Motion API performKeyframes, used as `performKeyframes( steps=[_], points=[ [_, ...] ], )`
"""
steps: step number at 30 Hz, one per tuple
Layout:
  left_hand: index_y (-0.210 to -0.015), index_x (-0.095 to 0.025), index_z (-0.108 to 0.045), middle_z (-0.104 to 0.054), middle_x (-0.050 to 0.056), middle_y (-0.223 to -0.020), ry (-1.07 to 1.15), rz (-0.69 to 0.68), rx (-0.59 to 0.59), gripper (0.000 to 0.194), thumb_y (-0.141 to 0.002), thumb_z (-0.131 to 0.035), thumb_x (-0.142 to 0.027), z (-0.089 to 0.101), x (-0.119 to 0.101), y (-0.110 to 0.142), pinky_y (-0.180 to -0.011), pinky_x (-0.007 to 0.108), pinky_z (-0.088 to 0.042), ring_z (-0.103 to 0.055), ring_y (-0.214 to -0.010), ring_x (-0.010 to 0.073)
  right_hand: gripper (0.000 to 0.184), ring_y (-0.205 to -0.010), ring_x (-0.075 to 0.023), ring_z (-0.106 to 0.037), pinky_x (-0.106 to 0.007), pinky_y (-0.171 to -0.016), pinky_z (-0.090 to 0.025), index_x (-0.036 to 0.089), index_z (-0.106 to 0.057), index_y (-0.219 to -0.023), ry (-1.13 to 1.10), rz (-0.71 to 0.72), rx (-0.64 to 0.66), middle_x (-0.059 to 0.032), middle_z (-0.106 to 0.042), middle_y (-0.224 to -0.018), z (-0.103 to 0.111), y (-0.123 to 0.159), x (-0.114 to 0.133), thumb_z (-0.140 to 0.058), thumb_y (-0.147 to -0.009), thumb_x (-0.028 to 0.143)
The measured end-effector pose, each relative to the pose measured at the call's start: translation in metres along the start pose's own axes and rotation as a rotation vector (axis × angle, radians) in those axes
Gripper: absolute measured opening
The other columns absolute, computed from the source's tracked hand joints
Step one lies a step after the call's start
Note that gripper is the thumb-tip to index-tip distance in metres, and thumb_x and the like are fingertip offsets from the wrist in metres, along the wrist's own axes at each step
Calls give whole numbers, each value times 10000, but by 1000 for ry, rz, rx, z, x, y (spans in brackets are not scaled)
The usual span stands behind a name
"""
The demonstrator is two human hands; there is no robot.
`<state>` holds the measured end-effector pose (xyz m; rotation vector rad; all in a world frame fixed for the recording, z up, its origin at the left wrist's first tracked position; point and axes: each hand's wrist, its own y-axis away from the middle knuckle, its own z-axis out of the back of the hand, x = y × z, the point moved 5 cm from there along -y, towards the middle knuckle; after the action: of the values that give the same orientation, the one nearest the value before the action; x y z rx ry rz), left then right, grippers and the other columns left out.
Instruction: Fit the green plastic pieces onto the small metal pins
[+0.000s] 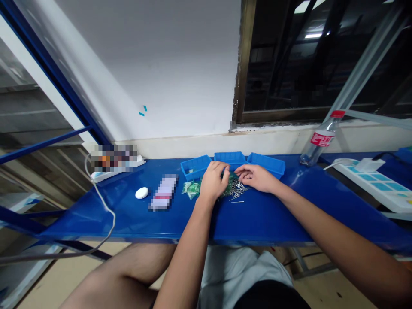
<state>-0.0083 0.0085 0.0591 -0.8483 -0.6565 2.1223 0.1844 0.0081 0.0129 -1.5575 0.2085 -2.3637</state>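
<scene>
My left hand [214, 182] is over the left part of a loose pile, its thumb and index fingertip close together in a pinch. Whatever lies between those fingertips is too small to make out. Across from it, at the pile's right side, my right hand [259, 178] has loosely bent fingers, apart, with nothing visible in them. Between and below the hands lie many thin silvery nail-like metal pins [237, 189], partly covered by the fingers. Small green-and-clear plastic packets [192, 189] lie left of my left hand.
Behind the pile stand three blue bins: left [197, 166], middle [229, 158], right [267, 165]. On the blue table [257, 223] are a white oval object [141, 193] and a blurred phone-like item [163, 193]. A red-capped bottle [322, 139] and power strip [376, 182] are right.
</scene>
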Motion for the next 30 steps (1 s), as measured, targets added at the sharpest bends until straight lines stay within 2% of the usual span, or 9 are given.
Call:
performKeyframes(
  steps=[4, 8, 13, 17, 22, 26, 30],
  points=[
    [-1107, -202, -720, -748, 90, -1135, 10, 12, 2, 271, -1064, -458, -255, 0, 1, 0, -1058, 420, -504, -653, -1112, 247, 324, -764, -173, -753, -299, -692, -642, 194, -759, -1019, -93, -83, -53, -89, -790, -1019, 10, -1, -3, -794, -703, 126],
    [-1104, -200, -718, -752, 83, -1134, 13, 3, -16, 258, -1062, -468, -249, 1, 1, 0, -1041, 407, -505, -653, -1098, 240, 301, -775, -188, -769, -305, -685, -643, 193, -750, -994, -93, -127, -94, -99, -797, -1045, 18, 0, -4, -812, -703, 143],
    [-1091, -200, -720, -761, 80, -1116, 0, -13, -21, 240, -1059, -485, -241, 1, 0, 0, -1033, 384, -507, -660, -1083, 227, 305, -845, -249, -790, -379, -771, -656, 197, -732, -1013, -80, -117, -134, -75, -799, -863, 23, 0, -4, -829, -724, 213],
    [-1119, -205, -731, -775, 81, -1130, 0, -2, -23, 246, -1059, -498, -259, 1, 1, 0, -1035, 386, -520, -677, -1092, 230, 340, -852, -252, -778, -425, -828, -659, 191, -730, -996, -86, -15, -244, -88, -788, -916, 31, 0, 2, -869, -721, 335],
    [-1301, -228, -707, -778, 73, -1217, 30, 26, 10, 317, -1058, -515, -300, -2, 2, 2, -1034, 397, -548, -702, -1114, 242, 395, -916, -245, -754, -441, -896, -649, 195, -720, -1073, -112, 120, -378, -102, -762, -1005, 30, 3, 18, -848, -794, 444],
    [-1439, -244, -628, -789, 69, -1196, 59, 60, 58, 403, -1066, -496, -319, -5, 2, 3, -1010, 414, -571, -728, -1087, 251, 280, -963, -241, -739, -456, -970, -626, 221, -720, -1037, -110, 224, -394, -92, -729, -1070, 17, 9, 35, -804, -851, 413],
    [-1343, -229, -704, -758, 70, -1293, 162, 71, 52, 356, -1061, -509, -323, -4, 0, 1, -1073, 415, -560, -714, -1191, 247, 91, -980, -251, -695, -462, -938, -624, 240, -713, -877, -2, 313, -399, -78, -679, -1013, 3, 15, 51, -740, -885, 327]
  ],
)
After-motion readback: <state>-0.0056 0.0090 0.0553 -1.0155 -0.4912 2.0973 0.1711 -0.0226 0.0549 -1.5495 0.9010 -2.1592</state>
